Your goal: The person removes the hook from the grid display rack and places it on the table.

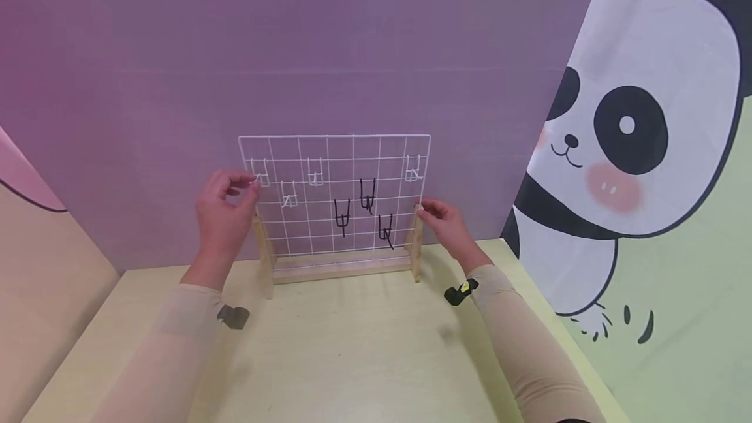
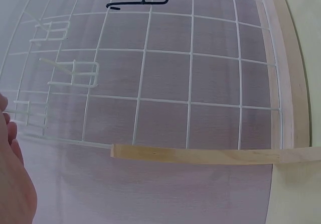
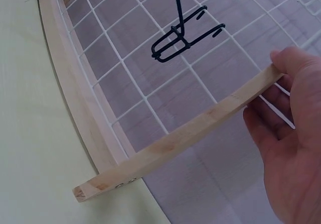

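Observation:
A white wire grid panel [image 1: 335, 136] stands upright in a wooden stand [image 1: 341, 273]. At the panel's upper left edge my left hand [image 1: 226, 207] pinches a white wire hook [image 1: 264, 181] between thumb and index finger; its other fingers are loosely curled. My right hand [image 1: 449, 224] grips the top of the stand's right post [image 3: 200, 126], the thumb on one side and fingers behind. Other white hooks [image 1: 315, 179] hang on the upper part of the grid, one near the right edge. Three black hooks [image 1: 343, 219] hang lower, around the middle and right.
The stand is on a pale wooden table [image 1: 352, 344], close to a purple wall [image 1: 352, 38] behind it. To the right is a wall with a painted panda [image 1: 693, 70]. Small black cameras [image 1: 234, 316] are worn on both wrists.

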{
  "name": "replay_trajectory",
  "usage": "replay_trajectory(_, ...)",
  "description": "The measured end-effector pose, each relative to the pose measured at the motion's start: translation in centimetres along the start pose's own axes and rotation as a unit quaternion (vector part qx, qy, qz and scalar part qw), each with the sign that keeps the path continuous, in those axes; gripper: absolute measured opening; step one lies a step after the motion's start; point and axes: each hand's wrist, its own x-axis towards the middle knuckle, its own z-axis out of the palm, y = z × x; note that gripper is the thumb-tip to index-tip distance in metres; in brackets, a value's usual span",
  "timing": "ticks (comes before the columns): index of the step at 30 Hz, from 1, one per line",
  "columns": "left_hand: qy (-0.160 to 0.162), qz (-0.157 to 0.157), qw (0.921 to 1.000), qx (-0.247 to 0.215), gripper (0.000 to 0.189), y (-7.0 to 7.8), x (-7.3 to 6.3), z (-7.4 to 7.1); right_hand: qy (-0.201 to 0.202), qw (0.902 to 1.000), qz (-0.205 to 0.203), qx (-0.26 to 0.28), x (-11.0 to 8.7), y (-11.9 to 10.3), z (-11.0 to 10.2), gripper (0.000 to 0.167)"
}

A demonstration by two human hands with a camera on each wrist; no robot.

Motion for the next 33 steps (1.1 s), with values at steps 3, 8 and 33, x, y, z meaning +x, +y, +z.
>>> replay_trajectory(3, 0.011, 0.009, 0.9999, 0.000, 0.007, 0.1, -0.1, 0.0, -0.002, 0.9999, 0.000, 0.010, 0.0, 0.1, 0.1, 0.037)
replay_trajectory(8, 0.015, 0.008, 0.9998, 0.012, 0.006, 0.1, -0.3, 0.0, -0.004, 0.9996, 0.002, 0.029, -0.1, 0.9, 0.1, 0.037)
replay_trajectory(33, 0.050, 0.040, 0.9962, 0.058, 0.011, 1.8, 1.1, -0.3, -0.005, 0.9983, 0.026, 0.053, 0.4, 1.5, 0.3, 0.036)
